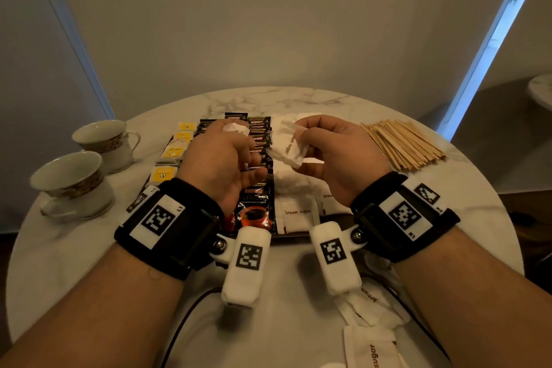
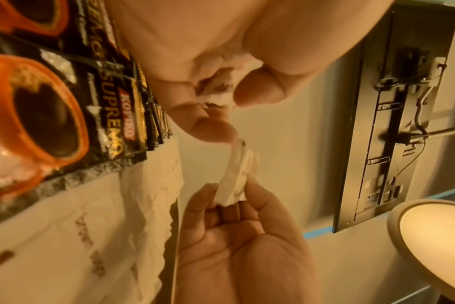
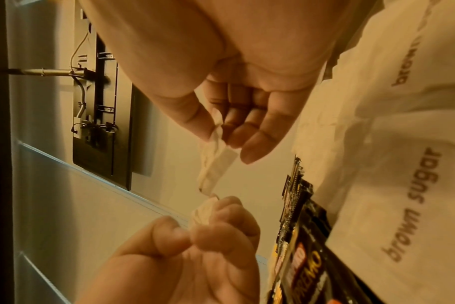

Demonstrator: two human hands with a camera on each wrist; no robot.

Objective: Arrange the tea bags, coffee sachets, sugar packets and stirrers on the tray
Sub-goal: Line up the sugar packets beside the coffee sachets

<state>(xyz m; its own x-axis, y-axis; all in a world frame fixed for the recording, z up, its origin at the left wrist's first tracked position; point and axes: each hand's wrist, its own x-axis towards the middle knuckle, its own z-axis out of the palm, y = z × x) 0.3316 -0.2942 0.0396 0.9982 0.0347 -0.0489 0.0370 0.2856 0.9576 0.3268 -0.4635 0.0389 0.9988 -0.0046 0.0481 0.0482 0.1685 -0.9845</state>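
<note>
**Both hands hold sugar packets above the tray**

While the tray (image 1: 167, 142) sits on the round marble table (image 1: 463, 188), both hands are raised just above it, each grasping a white brown-sugar packet. The left hand (image 1: 221, 164) has its fingers curled around a crumpled packet (image 1: 237, 128), which the left wrist view shows bunched between thumb and fingertips. The right hand (image 1: 334, 155) pinches a second packet (image 1: 288, 148) by one end, its "brown sugar" lettering facing up; the two packets come close together between the hands without clearly touching.

On the tray, yellow tea bags (image 1: 173, 152) lie in a column at the left, black coffee sachets (image 1: 257, 203) overlap in a row down the middle, and more sugar packets (image 1: 295, 212) fill the right side. Wooden stirrers (image 1: 400, 140) lie heaped on the table to the right of the tray, apart from it. A few loose sugar packets (image 1: 373, 349) rest on the table near the person's right forearm. Two patterned teacups (image 1: 74, 182) stand to the left of the tray.
</note>
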